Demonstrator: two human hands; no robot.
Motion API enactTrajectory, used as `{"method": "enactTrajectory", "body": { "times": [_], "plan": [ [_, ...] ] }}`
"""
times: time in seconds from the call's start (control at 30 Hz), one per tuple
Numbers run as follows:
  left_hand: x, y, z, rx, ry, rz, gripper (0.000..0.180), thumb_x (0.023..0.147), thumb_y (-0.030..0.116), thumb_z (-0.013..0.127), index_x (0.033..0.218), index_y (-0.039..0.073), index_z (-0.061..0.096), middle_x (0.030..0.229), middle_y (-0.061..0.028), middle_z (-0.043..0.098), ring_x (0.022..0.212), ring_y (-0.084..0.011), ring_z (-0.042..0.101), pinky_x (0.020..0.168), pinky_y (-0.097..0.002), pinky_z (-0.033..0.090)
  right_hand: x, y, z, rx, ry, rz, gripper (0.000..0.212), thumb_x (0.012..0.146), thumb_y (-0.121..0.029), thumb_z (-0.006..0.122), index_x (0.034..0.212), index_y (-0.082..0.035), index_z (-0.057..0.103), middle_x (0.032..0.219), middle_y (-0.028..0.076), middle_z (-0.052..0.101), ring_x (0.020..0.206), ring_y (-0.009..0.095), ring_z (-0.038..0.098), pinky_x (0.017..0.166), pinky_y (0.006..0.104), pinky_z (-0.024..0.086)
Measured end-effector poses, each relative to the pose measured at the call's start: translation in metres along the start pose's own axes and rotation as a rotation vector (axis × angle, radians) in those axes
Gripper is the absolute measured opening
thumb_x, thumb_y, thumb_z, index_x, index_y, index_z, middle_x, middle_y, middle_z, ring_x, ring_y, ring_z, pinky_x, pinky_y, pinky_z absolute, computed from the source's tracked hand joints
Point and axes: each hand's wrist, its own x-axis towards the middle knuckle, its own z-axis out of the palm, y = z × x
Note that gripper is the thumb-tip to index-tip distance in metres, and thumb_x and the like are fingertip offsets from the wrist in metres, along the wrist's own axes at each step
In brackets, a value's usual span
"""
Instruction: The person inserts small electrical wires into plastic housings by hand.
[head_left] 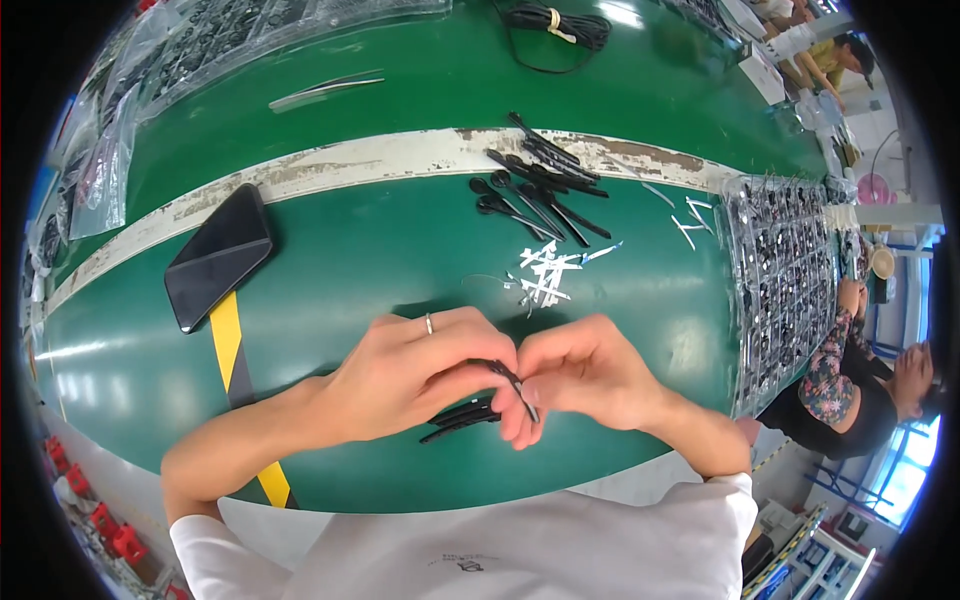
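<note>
Over the green table (pixel 340 240), my left hand (pixel 410 375), with a ring on one finger, grips a thin, narrow black part (pixel 514 384). Thumb and fingers of my right hand (pixel 595 375) are closed on the same part near its lower end. Partly hidden below my left hand lie more slim black parts (pixel 460 418). Beyond my hands is a heap of small white strips (pixel 545 272). Farther off sit several long black parts (pixel 550 165), and some with rounded ends (pixel 500 205).
A flat black phone-like object (pixel 222 255) lies at the left, by yellow-and-black tape (pixel 228 335). Clear compartment trays (pixel 785 285) with small dark parts stand at the right. Tweezers (pixel 325 90) and a coiled black cable (pixel 560 25) lie at the back. A person (pixel 850 390) sits at the right.
</note>
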Motion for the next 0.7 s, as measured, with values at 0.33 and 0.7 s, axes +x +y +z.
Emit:
{"method": "enactTrajectory", "body": {
  "times": [0.33, 0.7],
  "plan": [
    [0.001, 0.005, -0.007, -0.181, -0.175, -0.197, 0.018, 0.086, -0.002, 0.075, 0.102, 0.004, 0.068, 0.088, -0.0058, 0.071, 0.060, -0.0118, 0.064, 0.049, -0.0245, 0.046, 0.001, 0.008, -0.003, -0.303, -0.078, -0.157, 0.016, 0.094, 0.001, 0.056, 0.090, 0.007, 0.070, 0.075, 0.011, 0.072, 0.066, 0.015, 0.072, 0.060, 0.0264, 0.058],
    [0.003, 0.003, -0.009, -0.182, -0.195, -0.143, 0.016, 0.086, -0.004, 0.074, 0.100, 0.002, 0.069, 0.084, -0.0068, 0.072, 0.058, -0.0127, 0.066, 0.048, -0.0237, 0.048, 0.003, 0.012, 0.000, -0.374, -0.074, -0.149, 0.012, 0.088, 0.001, 0.058, 0.088, 0.005, 0.069, 0.072, 0.010, 0.072, 0.062, 0.016, 0.072, 0.058, 0.0262, 0.057]
  ]
}}
